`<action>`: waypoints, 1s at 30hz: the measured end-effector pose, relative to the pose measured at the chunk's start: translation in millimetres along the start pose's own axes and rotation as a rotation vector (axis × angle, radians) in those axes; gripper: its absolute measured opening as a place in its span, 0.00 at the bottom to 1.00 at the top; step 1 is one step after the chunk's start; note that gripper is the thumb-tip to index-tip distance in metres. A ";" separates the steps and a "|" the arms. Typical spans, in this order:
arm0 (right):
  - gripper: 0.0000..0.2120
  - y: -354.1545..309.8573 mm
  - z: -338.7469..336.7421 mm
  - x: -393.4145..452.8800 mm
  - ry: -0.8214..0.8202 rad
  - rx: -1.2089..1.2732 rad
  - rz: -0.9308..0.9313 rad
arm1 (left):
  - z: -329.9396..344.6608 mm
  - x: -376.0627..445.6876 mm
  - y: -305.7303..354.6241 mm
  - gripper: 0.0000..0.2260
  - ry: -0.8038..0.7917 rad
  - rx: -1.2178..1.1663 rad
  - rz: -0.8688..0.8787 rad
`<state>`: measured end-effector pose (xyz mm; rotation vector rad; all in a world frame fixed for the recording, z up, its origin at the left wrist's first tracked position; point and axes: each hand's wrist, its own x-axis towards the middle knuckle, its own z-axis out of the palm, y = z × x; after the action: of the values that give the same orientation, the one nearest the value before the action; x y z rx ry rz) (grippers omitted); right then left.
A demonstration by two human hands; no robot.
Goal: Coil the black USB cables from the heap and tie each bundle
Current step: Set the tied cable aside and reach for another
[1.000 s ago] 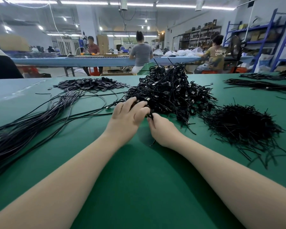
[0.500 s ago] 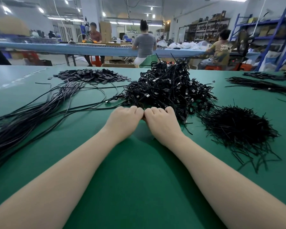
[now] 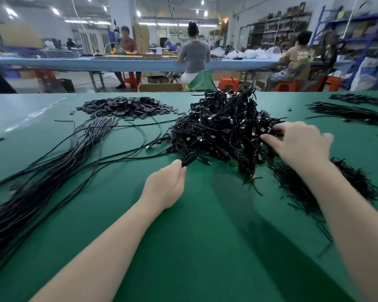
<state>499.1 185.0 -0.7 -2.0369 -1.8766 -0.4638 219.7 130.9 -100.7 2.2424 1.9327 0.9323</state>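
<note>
A big heap of coiled black USB cables (image 3: 223, 125) rises in the middle of the green table (image 3: 205, 236). My left hand (image 3: 165, 187) pinches one small black cable bundle (image 3: 189, 159) at the heap's near left edge. My right hand (image 3: 297, 142) reaches onto the heap's right side, fingers spread and touching the cables there. It is blurred. A pile of thin black ties (image 3: 347, 182) lies to the right, partly under my right forearm. A long sheaf of straight black cables (image 3: 52, 166) runs along the left.
Flat black pieces lie in a pile (image 3: 127, 106) at the back left. More cable bundles (image 3: 354, 112) lie at the far right. Beyond the table's far edge, people sit at a blue workbench (image 3: 140, 62), with shelving at the right.
My hands were side by side at the heap's near edge. They have parted: the left now pinches a bundle at the near left, the right has moved up and right onto the heap.
</note>
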 end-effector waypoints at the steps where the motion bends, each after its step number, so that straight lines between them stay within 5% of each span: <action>1: 0.26 16.8 -1.1 5.0 -0.028 -0.110 0.033 | 0.0 0.6 -0.3 0.15 -0.002 0.001 -0.016; 5: 0.17 59.8 15.5 2.2 -0.214 -0.264 0.095 | -0.5 0.5 0.7 0.15 -0.025 0.035 -0.068; 8: 0.11 74.0 31.0 -4.4 -0.185 -0.264 0.034 | 1.7 -0.4 1.5 0.15 -0.029 0.083 -0.072; 30: 0.14 91.2 9.8 5.4 -0.260 -0.160 -0.007 | -5.1 -3.6 1.4 0.16 -0.111 -0.111 -0.139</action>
<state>590.6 187.3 -9.0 -2.2917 -2.0530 -0.3767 218.5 125.5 -97.4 2.0256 1.9096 0.8559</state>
